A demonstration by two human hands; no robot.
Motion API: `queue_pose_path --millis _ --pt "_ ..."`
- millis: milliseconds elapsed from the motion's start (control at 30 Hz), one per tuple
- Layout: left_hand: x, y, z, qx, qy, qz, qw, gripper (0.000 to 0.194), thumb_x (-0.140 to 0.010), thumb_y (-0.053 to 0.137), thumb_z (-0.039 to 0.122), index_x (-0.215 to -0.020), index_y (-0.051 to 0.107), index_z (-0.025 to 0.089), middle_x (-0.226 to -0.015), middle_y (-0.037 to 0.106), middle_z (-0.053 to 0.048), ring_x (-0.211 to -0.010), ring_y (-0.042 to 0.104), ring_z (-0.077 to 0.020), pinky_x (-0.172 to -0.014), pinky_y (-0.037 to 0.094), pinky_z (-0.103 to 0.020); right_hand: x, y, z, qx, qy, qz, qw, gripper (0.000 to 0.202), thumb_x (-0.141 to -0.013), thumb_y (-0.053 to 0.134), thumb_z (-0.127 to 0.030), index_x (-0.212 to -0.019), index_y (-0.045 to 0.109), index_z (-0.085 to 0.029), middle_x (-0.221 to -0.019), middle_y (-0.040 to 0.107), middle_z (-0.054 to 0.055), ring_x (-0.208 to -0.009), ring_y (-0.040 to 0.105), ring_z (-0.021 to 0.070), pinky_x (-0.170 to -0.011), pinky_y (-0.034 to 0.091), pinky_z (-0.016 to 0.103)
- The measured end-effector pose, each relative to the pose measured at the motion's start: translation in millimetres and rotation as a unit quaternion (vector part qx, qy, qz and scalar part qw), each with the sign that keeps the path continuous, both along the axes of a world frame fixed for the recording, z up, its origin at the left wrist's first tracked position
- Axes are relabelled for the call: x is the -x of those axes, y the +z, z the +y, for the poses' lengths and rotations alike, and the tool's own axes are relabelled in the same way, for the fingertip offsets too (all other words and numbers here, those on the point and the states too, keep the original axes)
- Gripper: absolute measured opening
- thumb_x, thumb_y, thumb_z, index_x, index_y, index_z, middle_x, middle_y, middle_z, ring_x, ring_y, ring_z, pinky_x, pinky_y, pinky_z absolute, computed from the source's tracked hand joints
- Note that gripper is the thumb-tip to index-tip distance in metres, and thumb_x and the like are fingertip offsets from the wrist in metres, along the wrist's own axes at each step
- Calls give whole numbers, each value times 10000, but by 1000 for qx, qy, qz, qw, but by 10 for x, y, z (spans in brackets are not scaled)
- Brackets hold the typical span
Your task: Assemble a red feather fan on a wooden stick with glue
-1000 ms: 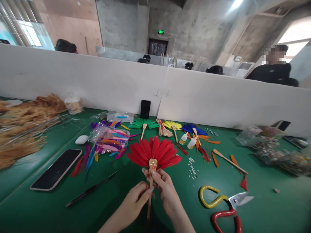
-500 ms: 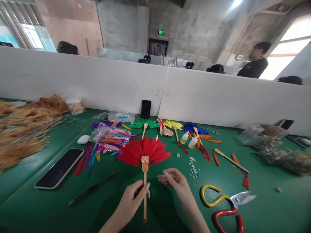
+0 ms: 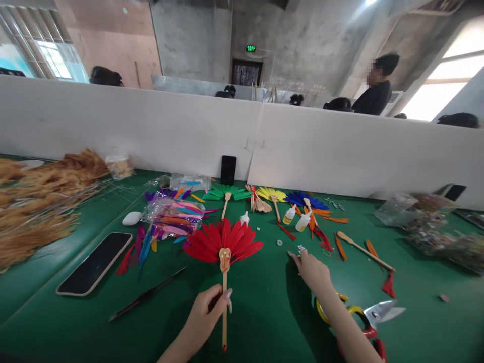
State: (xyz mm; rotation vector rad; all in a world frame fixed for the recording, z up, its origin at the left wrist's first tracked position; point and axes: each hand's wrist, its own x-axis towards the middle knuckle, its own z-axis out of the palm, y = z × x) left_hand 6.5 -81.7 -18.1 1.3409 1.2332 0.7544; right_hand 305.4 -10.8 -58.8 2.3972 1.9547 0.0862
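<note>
My left hand [image 3: 209, 308] is closed around the wooden handle of a red feather fan [image 3: 227, 243], holding it upright over the table. White beads sit on the fan's heart-shaped wooden piece, and the handle ends in a red tip. My right hand [image 3: 313, 271] reaches down to a cluster of small white beads [image 3: 301, 248] on the green table, its fingers slightly apart. That hand partly covers the beads, so I cannot make out whether a fingertip touches one. Its forearm passes over scissors [image 3: 372, 317] with yellow and red handles.
Green [image 3: 228, 194], yellow [image 3: 271, 194] and blue feather fans [image 3: 307, 199] lie at the back near glue bottles [image 3: 289, 215]. Tweezers [image 3: 147, 294] and a phone [image 3: 94, 264] are on the left, beside bagged feathers [image 3: 176, 217]. A white partition [image 3: 321, 151] borders the table.
My right hand has moved right and forward, from beside the fan to the beads. The left hand still holds the fan, which is slightly lower. A person in the background has shifted left.
</note>
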Motion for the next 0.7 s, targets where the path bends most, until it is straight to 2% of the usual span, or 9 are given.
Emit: queue_pose_path --millis 100,167,367,700 --pt "8 -11 8 -5 -4 -1 1000 425 -806 454 549 -625 519 171 -565 377 32 -536 366 -119 -518 302 -226 52 -42 21 4 40 -7 999 305 -944 323 -302 -814 548 -142 -776 681 132 -694 689 258 -498 419 262" --pt "10 -16 11 -8 -8 -4 1000 424 -811 452 544 -622 517 170 -567 383 29 -539 373 -120 -523 306 -225 60 -29 24 3 49 -6 999 306 -946 319 -300 -804 544 -148 -782 683 120 -704 688 253 -504 415 259" --pt "13 -20 -3 -16 -7 8 1000 421 -813 449 538 -611 519 175 -562 386 26 -534 380 -125 -521 316 -222 25 56 19 2 34 -5 999 320 -925 365 -394 -788 528 -155 -749 671 116 -685 682 265 -496 403 262" --pt "38 -59 -4 -32 -12 12 999 389 -824 445 506 -638 541 178 -578 422 17 -547 397 -131 -532 322 -222 -8 90 93 22 49 52 997 249 -923 376 -238 -766 546 -147 -787 665 128 -740 665 230 -536 365 237"
